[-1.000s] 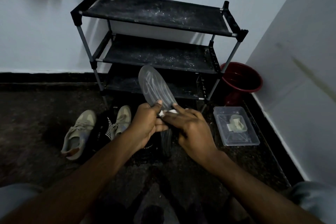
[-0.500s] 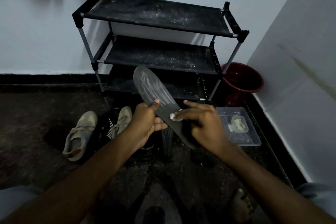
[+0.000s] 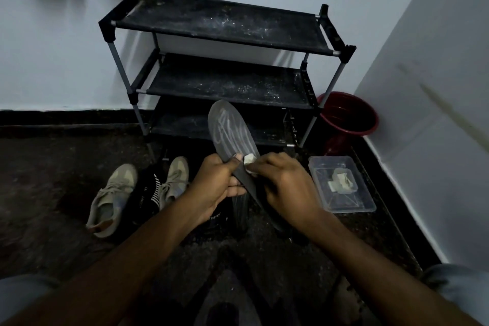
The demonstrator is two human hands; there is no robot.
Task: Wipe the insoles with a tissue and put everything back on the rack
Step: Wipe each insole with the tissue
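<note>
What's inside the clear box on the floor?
The clear box holds pale folded tissue pieces on its bottom; anything beneath them is covered. Lid on or off: cannot tell.

Your black rack [image 3: 211,24] has dusty matt cloth shelves on grey metal tubes — the clear plastic box [image 3: 352,201] looks glossy.

Both forearms reach forward; the left hand [image 3: 219,182] grips the insole [image 3: 232,130], thumb on top, and the right hand [image 3: 285,185] pinches the tissue [image 3: 249,159] against it.
</note>
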